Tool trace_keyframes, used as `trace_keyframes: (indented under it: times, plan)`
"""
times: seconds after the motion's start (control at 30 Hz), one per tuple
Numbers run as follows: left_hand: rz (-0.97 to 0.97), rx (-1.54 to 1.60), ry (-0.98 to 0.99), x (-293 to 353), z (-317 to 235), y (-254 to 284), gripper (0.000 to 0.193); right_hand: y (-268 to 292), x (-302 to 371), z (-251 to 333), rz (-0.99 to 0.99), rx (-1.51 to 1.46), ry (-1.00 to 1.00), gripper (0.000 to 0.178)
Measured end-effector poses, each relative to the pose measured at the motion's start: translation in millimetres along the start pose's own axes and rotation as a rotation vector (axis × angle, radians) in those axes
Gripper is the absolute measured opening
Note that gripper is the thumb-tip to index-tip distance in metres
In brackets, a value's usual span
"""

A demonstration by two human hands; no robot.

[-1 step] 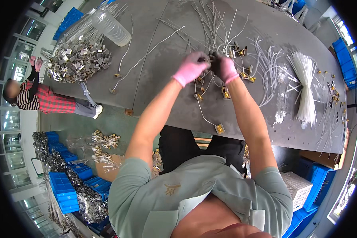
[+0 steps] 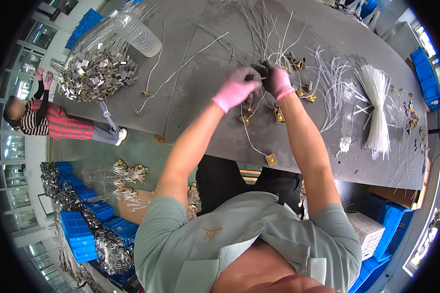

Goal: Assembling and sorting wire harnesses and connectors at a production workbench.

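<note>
My left hand [image 2: 237, 89] and my right hand [image 2: 277, 82], both in pink gloves with dark fingertips, meet over the grey table. Their fingers are closed around something small that I cannot make out. Thin white wires [image 2: 264, 41] fan out beyond my hands toward the far edge. Brass-coloured metal pieces [image 2: 297, 62] on wire ends lie beside my right hand. Below my hands, one wire runs down to a square brass-coloured piece [image 2: 271, 159] near the table's front edge. Two loose wires [image 2: 181, 68] lie to the left of my left hand.
At left stand a heap of metal-ended wires [image 2: 98, 73] and a clear plastic bottle [image 2: 136, 34]. A tied bundle of white strips [image 2: 378, 107] lies right, beside loose white strands [image 2: 330, 93]. A person [image 2: 44, 115] stands at the left table end. Blue crates [image 2: 78, 237] line the floor.
My left hand has shifted slightly nearer to me, its fingers still against the right hand's. The right hand has barely moved.
</note>
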State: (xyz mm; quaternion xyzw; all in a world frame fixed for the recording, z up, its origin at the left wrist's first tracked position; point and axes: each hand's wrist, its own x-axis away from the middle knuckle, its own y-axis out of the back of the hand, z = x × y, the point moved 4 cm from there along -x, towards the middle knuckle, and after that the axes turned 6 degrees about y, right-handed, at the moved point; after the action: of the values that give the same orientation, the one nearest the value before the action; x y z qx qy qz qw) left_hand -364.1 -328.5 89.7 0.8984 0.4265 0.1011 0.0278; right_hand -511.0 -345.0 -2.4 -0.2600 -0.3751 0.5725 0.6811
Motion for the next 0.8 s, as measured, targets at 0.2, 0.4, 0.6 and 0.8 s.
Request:
trace_keyframes:
  times: [0.2, 0.4, 0.6, 0.8]
  plan:
    - [-0.131, 0.121, -0.013, 95.3, -8.2, -16.8, 0.011, -10.0, -45.0, -18.3, -0.46, 0.045, 0.128, 0.013]
    - [-0.232, 0.428, -0.04, 156.4, 29.8, -29.2, 0.011, -16.4, -55.4, -51.0, -0.547, 0.211, 0.117, 0.022]
    - [-0.346, 0.561, 0.272, 255.4, 64.9, 3.4, 0.016, -20.0, -34.8, -44.5, -0.337, 0.192, -0.017, 0.02]
    - [-0.453, 0.645, 0.387, 327.9, 111.7, 38.1, 0.015, -26.9, -16.1, -58.7, -0.16, 0.103, -0.082, 0.024]
